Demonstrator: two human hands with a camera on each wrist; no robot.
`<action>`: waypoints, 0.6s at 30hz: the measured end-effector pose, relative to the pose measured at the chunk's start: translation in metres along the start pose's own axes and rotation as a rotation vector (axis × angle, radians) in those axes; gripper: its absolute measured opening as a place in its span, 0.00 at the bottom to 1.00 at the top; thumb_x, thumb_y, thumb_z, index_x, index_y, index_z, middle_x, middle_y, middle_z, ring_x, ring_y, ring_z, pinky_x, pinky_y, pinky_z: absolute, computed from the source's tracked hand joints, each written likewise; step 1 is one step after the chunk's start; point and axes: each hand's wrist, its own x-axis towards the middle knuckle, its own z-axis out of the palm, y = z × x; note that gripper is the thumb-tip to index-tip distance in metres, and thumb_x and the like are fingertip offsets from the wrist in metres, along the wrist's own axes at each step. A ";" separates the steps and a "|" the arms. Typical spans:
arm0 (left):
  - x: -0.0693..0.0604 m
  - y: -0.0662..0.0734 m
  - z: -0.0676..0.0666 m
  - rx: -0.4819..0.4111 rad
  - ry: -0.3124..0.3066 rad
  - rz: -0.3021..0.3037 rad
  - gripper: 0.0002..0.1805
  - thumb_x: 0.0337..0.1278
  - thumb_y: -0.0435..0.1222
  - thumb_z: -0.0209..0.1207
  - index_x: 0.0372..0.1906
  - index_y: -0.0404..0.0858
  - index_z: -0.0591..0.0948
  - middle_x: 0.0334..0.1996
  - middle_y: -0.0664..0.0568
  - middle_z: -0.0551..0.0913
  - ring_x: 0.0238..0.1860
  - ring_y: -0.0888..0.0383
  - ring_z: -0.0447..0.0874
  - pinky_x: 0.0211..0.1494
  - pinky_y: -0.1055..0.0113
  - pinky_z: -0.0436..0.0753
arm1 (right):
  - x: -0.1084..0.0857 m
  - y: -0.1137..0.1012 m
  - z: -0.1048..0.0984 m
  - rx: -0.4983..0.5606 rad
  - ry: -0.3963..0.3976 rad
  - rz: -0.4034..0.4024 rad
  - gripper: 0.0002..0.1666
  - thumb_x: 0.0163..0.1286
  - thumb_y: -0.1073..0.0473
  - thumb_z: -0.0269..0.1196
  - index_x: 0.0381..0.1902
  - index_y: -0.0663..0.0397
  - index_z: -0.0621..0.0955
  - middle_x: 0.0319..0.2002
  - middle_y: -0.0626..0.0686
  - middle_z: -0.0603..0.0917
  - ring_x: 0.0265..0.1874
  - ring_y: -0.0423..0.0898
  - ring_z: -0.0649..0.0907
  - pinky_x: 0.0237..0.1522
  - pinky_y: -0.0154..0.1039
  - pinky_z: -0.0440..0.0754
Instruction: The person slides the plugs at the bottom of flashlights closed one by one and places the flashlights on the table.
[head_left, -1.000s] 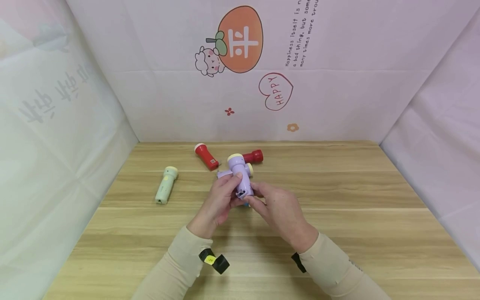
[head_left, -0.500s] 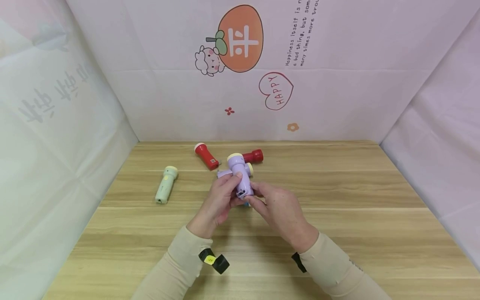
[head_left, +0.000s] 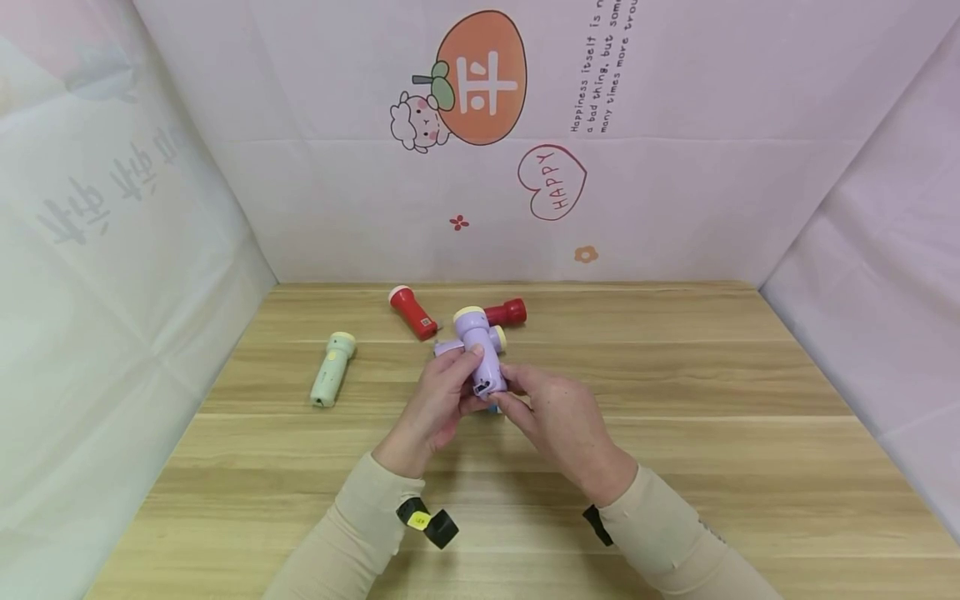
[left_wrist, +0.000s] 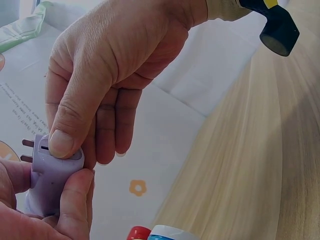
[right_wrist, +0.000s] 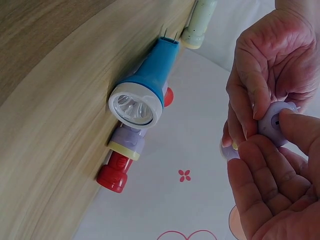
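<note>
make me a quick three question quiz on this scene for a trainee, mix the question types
1. True or false: in the head view, the pale green flashlight lies farther left than the left hand.
2. In the right wrist view, the blue flashlight has a lens rim that is: a) red, b) white, c) black.
3. How many prongs stick out of the purple flashlight in the left wrist view?

Key: 1. True. 2. b. 3. Two.
</note>
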 end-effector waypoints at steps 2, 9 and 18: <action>0.000 0.000 0.000 -0.002 -0.001 0.001 0.23 0.82 0.41 0.49 0.62 0.24 0.75 0.40 0.47 0.87 0.38 0.61 0.88 0.39 0.71 0.88 | 0.000 0.000 0.000 -0.001 0.002 -0.002 0.24 0.65 0.56 0.76 0.57 0.58 0.85 0.43 0.52 0.93 0.40 0.44 0.92 0.38 0.41 0.89; 0.000 0.000 -0.001 0.002 -0.010 0.009 0.23 0.82 0.41 0.49 0.63 0.23 0.75 0.39 0.49 0.87 0.38 0.61 0.89 0.39 0.71 0.88 | 0.000 -0.001 -0.001 0.003 -0.001 0.003 0.24 0.65 0.56 0.76 0.57 0.57 0.85 0.43 0.52 0.93 0.40 0.44 0.92 0.39 0.40 0.89; 0.000 0.000 0.000 -0.002 -0.014 0.010 0.23 0.82 0.41 0.49 0.63 0.24 0.74 0.39 0.50 0.87 0.38 0.62 0.89 0.39 0.71 0.88 | 0.000 -0.001 -0.001 0.002 -0.006 0.003 0.23 0.65 0.57 0.76 0.56 0.58 0.86 0.43 0.52 0.93 0.40 0.44 0.92 0.39 0.41 0.89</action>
